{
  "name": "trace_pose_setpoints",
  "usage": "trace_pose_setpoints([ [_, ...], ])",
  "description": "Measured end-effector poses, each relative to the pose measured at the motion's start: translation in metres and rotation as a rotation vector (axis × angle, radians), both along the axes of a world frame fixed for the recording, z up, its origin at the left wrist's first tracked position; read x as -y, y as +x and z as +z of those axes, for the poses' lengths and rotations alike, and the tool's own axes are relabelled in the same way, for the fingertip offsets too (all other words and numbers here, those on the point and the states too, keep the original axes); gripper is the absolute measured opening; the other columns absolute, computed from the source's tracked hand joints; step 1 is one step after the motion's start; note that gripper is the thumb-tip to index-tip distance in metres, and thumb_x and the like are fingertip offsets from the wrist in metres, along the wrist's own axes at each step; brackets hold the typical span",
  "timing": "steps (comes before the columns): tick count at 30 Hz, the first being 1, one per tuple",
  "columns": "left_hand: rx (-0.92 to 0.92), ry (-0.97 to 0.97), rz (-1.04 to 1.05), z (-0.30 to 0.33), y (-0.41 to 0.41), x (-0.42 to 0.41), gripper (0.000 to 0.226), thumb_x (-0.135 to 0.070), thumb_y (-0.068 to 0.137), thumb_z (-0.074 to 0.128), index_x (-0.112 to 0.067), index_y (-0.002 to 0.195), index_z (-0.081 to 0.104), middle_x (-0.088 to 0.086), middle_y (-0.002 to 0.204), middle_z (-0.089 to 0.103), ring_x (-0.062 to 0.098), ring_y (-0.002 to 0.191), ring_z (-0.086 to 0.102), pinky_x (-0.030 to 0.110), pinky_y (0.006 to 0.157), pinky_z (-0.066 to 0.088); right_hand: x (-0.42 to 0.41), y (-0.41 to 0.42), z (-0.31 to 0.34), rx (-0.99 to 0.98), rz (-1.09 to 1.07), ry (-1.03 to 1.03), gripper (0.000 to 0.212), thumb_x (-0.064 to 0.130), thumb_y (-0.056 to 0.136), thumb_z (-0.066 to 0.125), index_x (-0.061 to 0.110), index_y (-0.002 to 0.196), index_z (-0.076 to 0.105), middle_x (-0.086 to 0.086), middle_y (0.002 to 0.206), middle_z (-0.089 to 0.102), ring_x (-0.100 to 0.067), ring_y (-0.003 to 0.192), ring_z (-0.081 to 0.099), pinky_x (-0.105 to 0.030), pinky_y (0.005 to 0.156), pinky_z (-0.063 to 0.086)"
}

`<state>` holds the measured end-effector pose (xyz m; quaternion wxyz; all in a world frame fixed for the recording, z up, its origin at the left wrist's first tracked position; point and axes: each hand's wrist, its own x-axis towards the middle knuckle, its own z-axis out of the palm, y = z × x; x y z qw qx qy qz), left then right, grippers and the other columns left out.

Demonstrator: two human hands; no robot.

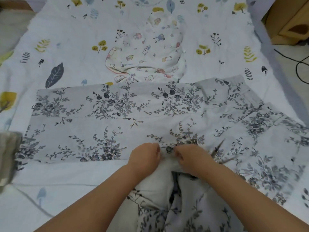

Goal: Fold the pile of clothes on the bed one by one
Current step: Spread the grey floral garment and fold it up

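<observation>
Pinching grey floral garment [117, 118] — spread flat — both hands [145, 154] together.

The bed [55, 22] fills nearly everything ahead of the hands, covered by a white sheet printed with yellow plants, blue leaves and small mushrooms. Far off to the right, pale floor [291, 64] shows with a black cable [299, 62] looping across it, and beyond that a tan wooden cabinet [289, 19]. Light is soft and even.
</observation>
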<state>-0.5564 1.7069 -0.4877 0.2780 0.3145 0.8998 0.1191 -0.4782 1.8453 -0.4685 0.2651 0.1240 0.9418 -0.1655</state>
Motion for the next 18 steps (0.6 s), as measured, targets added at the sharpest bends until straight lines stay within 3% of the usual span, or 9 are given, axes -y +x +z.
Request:
trace_pose_setpoints([
  [3,0.062,-0.007,-0.01,-0.005,0.027,0.005,0.029,-0.023,0.093,0.041,-0.015,0.116,0.057,0.006,0.116,0.061,0.023,0.108,0.056,0.03,0.088,0.044,0.009,0.025,0.003,0.098,0.042,0.016,0.031,0.011,0.088,0.042,0.016,0.117,0.053,-0.008,0.123,0.055,-0.023,0.114,0.049,-0.029,0.086,0.041],
  [7,0.161,-0.013,-0.027,-0.019,0.054,0.012,0.035,-0.024,0.095,0.041,-0.016,0.128,0.049,0.005,0.126,0.056,0.022,0.115,0.052,0.029,0.093,0.041,0.024,0.057,-0.013,0.016,0.027,0.124,0.045,0.022,0.092,0.043,0.019,0.136,0.039,-0.004,0.133,0.047,-0.022,0.126,0.04,-0.036,0.101,0.033],
  [10,0.277,-0.015,-0.051,-0.029,0.072,0.018,0.041,-0.028,0.096,0.042,-0.017,0.135,0.042,0.006,0.132,0.053,0.023,0.118,0.051,0.03,0.096,0.041,0.037,0.062,-0.023,-0.161,0.028,0.251,0.02,0.025,0.084,0.062,0.016,0.101,0.063,-0.006,0.103,0.063,-0.023,0.102,0.058,-0.038,0.091,0.041],
  [14,0.364,0.004,-0.094,-0.04,0.09,0.039,0.045,-0.037,0.095,0.044,-0.021,0.137,0.038,0.005,0.13,0.055,0.023,0.117,0.052,0.033,0.096,0.043,0.044,0.064,-0.009,-0.082,-0.111,0.227,0.012,0.009,0.093,0.039,0.016,0.093,0.049,-0.004,0.092,0.06,-0.023,0.076,0.046,-0.032,0.074,0.035],
  [16,0.276,-0.051,-0.182,-0.042,0.089,0.055,0.044,-0.046,0.091,0.048,-0.023,0.128,0.047,0.002,0.123,0.057,0.023,0.114,0.052,0.035,0.095,0.04,0.043,0.066,-0.008,-0.118,-0.156,0.267,0.014,0.004,0.091,0.039,0.017,0.087,0.041,-0.004,0.086,0.056,-0.021,0.073,0.041,-0.03,0.068,0.032],
  [18,0.121,-0.186,-0.357,-0.045,0.083,0.072,0.043,-0.053,0.086,0.05,-0.023,0.116,0.055,0.001,0.116,0.055,0.022,0.113,0.048,0.038,0.096,0.033,0.043,0.068,-0.01,-0.145,-0.191,0.27,0.011,0.005,0.091,0.04,0.015,0.088,0.041,-0.005,0.094,0.062,-0.022,0.074,0.044,-0.031,0.066,0.033],
])
